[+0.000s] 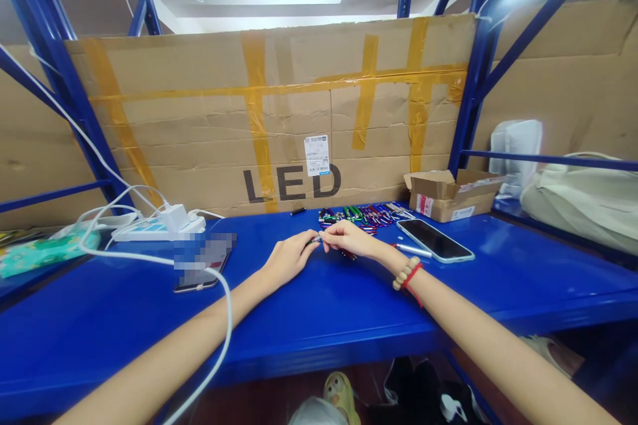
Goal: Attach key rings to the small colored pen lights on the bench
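Over the middle of the blue table, my left hand (pixel 290 257) and my right hand (pixel 351 239) meet, fingertips almost touching. Both pinch a small dark and silver piece (pixel 315 240), mostly covered by fingers; its exact kind is too small to make out. Just behind my right hand lies a pile of small shiny metallic pieces (pixel 371 214) in green, red, purple and silver. A few dark red pieces (pixel 347 254) lie under that hand. Beside its wrist is a slim silver pen-like stick (pixel 413 250). A short black piece (pixel 298 211) rests alone farther back.
To the right lie a phone (pixel 436 240) and an open cardboard box (pixel 451 196). On the left are a partly blurred phone (pixel 199 279), a power strip (pixel 134 231) and a white cable (pixel 226 325) looping over my left forearm. A cardboard sheet (pixel 209 139) closes the back.
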`<state>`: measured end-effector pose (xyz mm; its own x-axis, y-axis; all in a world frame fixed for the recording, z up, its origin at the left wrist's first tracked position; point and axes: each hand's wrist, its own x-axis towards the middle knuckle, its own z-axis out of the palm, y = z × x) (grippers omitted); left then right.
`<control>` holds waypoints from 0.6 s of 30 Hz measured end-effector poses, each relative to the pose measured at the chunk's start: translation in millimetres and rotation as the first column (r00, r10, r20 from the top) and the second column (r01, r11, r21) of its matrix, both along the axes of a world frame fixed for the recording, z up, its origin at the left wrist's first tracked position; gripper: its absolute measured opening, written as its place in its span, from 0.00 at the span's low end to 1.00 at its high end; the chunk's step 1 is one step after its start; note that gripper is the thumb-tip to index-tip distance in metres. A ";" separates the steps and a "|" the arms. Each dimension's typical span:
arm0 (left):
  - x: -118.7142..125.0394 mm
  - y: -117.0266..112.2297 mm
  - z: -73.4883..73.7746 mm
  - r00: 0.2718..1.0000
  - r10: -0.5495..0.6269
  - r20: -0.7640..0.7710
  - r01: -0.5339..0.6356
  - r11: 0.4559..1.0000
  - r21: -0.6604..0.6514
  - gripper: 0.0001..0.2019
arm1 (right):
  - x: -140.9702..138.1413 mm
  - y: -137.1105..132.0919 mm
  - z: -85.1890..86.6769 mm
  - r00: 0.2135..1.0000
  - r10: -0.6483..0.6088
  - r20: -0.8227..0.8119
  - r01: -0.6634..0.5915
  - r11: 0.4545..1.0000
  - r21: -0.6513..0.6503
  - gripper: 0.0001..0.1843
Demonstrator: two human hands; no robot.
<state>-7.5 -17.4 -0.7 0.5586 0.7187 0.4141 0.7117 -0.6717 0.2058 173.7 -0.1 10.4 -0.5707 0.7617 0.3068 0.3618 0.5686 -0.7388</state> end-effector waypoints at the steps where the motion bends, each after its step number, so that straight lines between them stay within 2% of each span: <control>1: 0.7 -0.4 0.1 1.000 0.023 -0.012 -0.023 1.000 0.009 0.13 | 1.1 1.6 0.3 1.000 0.002 -0.014 -0.002 1.000 0.001 0.25; 3: 2.2 -0.7 -0.4 0.996 0.093 -0.016 -0.093 0.995 0.021 0.12 | 5.3 4.8 2.2 0.997 -0.037 -0.066 0.038 0.999 0.021 0.25; 5: 3.3 -0.9 -0.9 0.987 0.159 0.026 -0.159 0.987 0.030 0.12 | 12.0 7.4 5.4 0.977 -0.163 -0.139 0.174 0.982 0.074 0.26; 6: 3.7 -1.2 -0.8 0.982 0.179 0.061 -0.181 0.983 0.035 0.11 | 15.9 8.0 7.2 0.955 -0.250 -0.158 0.269 0.957 0.110 0.26; 7: 3.8 -1.6 -0.5 0.976 0.192 0.099 -0.197 0.980 0.040 0.11 | 19.8 8.2 8.8 0.925 -0.349 -0.151 0.371 0.917 0.151 0.26; 9: 3.4 -2.5 0.7 0.965 0.205 0.167 -0.215 0.975 0.048 0.09 | 26.2 7.5 10.6 0.837 -0.545 -0.046 0.537 0.803 0.259 0.24; 11: 2.6 -3.0 1.8 0.959 0.202 0.201 -0.216 0.975 0.050 0.09 | 29.4 6.5 10.0 0.734 -0.671 0.107 0.597 0.712 0.369 0.21; 12: 2.2 -3.0 2.0 0.961 0.191 0.202 -0.205 0.977 0.051 0.09 | 29.8 6.3 8.8 0.693 -0.699 0.175 0.597 0.693 0.404 0.19; 14: 1.6 -2.1 1.4 0.973 0.158 0.170 -0.170 0.984 0.057 0.10 | 28.9 6.7 5.8 0.648 -0.707 0.283 0.579 0.699 0.421 0.16; 18: 0.9 1.4 -2.4 0.988 0.132 0.074 -0.138 0.987 0.087 0.12 | 27.2 9.2 1.6 0.612 -0.681 0.402 0.567 0.732 0.377 0.14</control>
<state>-6.7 -16.0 -3.1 0.4273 0.7430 0.5151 0.7839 -0.5883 0.1983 200.8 9.0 12.0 -0.0866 0.9455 0.3140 0.9510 0.1723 -0.2567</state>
